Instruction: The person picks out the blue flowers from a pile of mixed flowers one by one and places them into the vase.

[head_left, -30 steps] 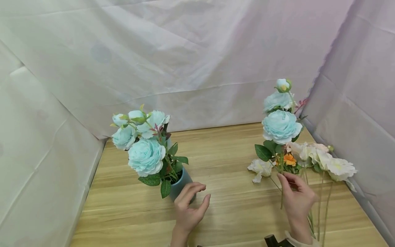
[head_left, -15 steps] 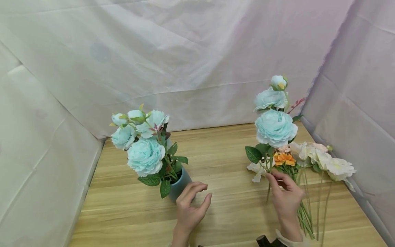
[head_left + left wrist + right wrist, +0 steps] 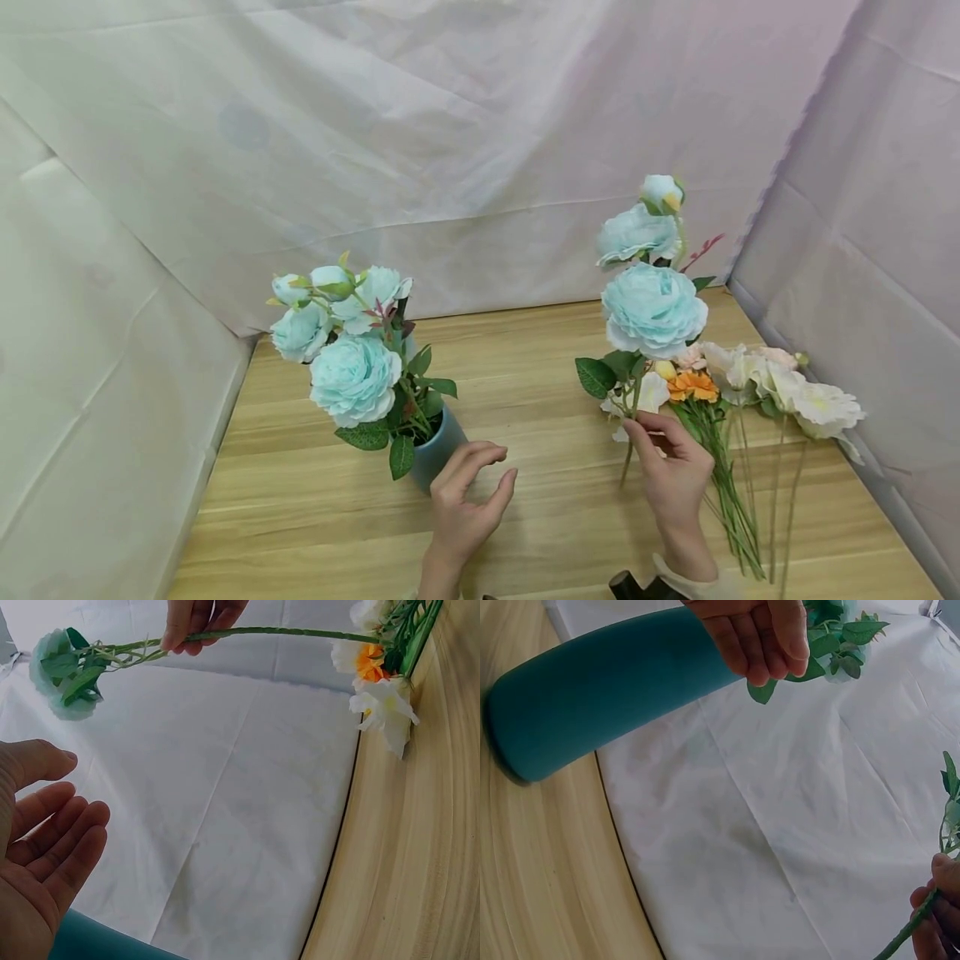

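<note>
My right hand (image 3: 671, 471) pinches the green stem of a pale blue artificial peony spray (image 3: 652, 308) between thumb and fingers, holding it upright above the table. That spray carries two full blooms, a bud, green leaves and a reddish sprig. At the left stands a blue-grey vase (image 3: 438, 454), teal in the right wrist view, with more pale blue peonies (image 3: 356, 379) in it. My left hand (image 3: 468, 504) is beside the vase, its fingers loosely bent and nothing between them. In the left wrist view the spray's stem (image 3: 300, 631) stretches down towards the other flowers.
To the right on the wooden table (image 3: 525, 533) lies a pile of artificial flowers: white blooms (image 3: 821, 408), an orange one (image 3: 693, 386) and pale pink ones, their long green stems (image 3: 727, 492) pointing towards me. Whitish cloth (image 3: 450, 150) hangs behind and along both sides.
My right hand has moved left with the peony spray, away from the pile, uncovering the orange flower and the bundled stems. My left hand has barely shifted.
</note>
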A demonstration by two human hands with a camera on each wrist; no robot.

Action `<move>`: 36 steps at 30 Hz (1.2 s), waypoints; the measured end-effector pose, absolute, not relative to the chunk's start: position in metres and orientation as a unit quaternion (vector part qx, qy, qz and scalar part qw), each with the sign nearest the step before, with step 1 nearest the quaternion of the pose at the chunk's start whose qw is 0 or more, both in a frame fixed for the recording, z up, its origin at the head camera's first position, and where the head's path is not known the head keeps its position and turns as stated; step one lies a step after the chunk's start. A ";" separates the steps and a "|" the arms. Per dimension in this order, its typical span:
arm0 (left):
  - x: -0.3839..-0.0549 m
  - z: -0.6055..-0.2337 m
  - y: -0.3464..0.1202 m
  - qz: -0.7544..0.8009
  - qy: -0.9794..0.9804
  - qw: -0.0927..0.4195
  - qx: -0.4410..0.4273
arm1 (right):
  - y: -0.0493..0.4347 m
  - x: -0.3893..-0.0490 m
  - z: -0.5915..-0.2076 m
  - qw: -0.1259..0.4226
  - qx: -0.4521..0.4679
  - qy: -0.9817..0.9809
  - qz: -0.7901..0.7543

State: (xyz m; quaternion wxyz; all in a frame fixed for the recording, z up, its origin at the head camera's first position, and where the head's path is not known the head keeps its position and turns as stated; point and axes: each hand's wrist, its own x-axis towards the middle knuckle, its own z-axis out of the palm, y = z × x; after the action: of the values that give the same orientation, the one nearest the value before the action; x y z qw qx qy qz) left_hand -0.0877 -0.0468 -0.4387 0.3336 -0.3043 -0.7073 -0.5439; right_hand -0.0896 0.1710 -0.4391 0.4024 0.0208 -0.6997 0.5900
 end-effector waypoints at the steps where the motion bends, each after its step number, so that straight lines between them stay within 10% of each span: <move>1: -0.088 -0.439 -0.047 -0.544 -0.707 0.334 -0.305 | 0.169 -0.090 -0.438 0.400 0.026 -0.700 0.591; 36: -0.087 -0.438 -0.042 -0.549 -0.712 0.316 -0.303 | 0.135 -0.102 -0.451 0.336 0.133 -0.662 0.657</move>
State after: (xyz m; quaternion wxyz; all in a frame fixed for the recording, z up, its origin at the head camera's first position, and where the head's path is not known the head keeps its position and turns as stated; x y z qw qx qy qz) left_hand -0.0868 -0.0418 -0.4381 0.3156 -0.3032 -0.7124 -0.5486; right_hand -0.1017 0.1352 -0.4507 0.3359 0.1326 -0.6618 0.6569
